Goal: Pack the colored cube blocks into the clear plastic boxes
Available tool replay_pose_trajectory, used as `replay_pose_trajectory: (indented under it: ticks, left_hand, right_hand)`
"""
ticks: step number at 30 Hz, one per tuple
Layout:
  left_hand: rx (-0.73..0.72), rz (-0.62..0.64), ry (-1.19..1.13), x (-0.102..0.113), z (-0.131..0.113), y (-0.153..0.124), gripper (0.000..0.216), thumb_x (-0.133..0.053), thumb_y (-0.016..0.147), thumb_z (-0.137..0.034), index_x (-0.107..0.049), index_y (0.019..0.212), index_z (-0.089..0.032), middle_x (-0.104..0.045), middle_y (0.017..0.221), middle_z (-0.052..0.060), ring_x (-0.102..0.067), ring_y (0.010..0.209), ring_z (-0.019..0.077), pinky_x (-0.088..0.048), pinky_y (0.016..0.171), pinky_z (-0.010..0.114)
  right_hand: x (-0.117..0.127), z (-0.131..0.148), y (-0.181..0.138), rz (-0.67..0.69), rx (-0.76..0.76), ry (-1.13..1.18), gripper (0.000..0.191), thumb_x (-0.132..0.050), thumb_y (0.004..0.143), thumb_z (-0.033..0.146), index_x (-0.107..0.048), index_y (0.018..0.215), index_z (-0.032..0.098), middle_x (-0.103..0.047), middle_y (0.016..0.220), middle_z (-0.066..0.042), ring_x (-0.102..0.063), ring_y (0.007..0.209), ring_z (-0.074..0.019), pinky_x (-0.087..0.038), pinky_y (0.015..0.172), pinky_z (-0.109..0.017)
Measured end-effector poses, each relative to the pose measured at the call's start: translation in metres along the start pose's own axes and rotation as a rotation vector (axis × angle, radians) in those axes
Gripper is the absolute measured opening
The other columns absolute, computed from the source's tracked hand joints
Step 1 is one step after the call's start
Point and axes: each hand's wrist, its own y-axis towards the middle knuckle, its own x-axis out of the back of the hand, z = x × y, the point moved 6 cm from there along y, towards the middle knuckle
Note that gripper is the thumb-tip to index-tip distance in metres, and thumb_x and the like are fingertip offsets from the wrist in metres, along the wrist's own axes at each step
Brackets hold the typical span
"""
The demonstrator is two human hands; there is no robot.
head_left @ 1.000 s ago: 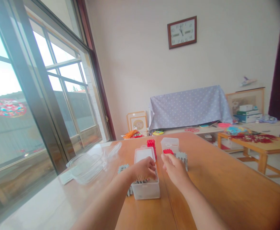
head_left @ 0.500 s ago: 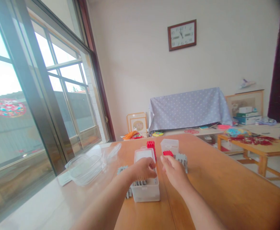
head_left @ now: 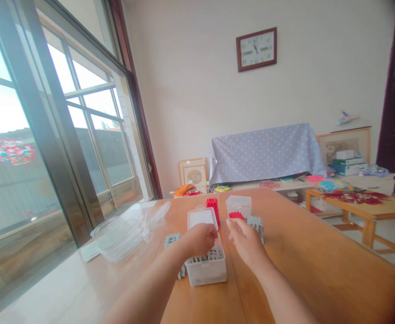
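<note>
My left hand [head_left: 202, 238] is closed over an open, clear plastic box [head_left: 206, 273], its fingers curled down. Whether anything is in them I cannot make out. Grey grid-like plastic pieces [head_left: 214, 254] lie inside the box, partly covered by this hand. To the right of the box, my right hand [head_left: 246, 231] is raised with thumb and fingers pressed together; what they hold, if anything, is hidden. Just beyond it are a red toothed block [head_left: 236, 215] and a grey toothed block [head_left: 256, 225]. More grey pieces [head_left: 172, 240] stand left of the box, partly behind my left forearm.
A tall red block [head_left: 212, 208] stands behind the box's raised lid [head_left: 201, 218]. Further back is a smaller clear container [head_left: 239, 205]. Clear plastic tubs [head_left: 119, 238] sit at the left of the wooden table [head_left: 305, 261]. A low wooden table [head_left: 369, 211] stands at right.
More grey grid pieces now show in the front of the box. My left hand has shifted slightly left and its fingers look more curled. My right hand has hardly moved.
</note>
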Motion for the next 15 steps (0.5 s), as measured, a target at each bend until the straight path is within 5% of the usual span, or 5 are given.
replay_pose_trajectory:
  ticks: [7,15]
  left_hand:
    - [-0.024,0.078,-0.037,0.004,-0.012,-0.010,0.024,-0.054,0.076,-0.014,-0.070,0.092,-0.020,-0.074,0.091,0.003,-0.064,0.082,0.0188,-0.049,0.072,0.026]
    - [-0.064,0.018,-0.098,0.055,-0.024,-0.064,0.031,-0.051,0.077,-0.012,-0.069,0.101,-0.016,-0.073,0.096,0.004,-0.063,0.081,0.0161,-0.047,0.069,0.024]
  right_hand:
    - [-0.001,-0.004,0.001,0.023,-0.013,-0.027,0.054,-0.041,0.091,0.068,-0.069,0.096,0.022,-0.067,0.066,-0.002,-0.062,0.062,-0.0201,-0.044,0.057,-0.028]
    - [-0.026,0.025,-0.021,0.309,0.204,-0.193,0.046,-0.041,0.095,0.057,-0.072,0.108,0.027,-0.076,0.093,-0.003,-0.068,0.086,-0.0234,-0.049,0.079,-0.032]
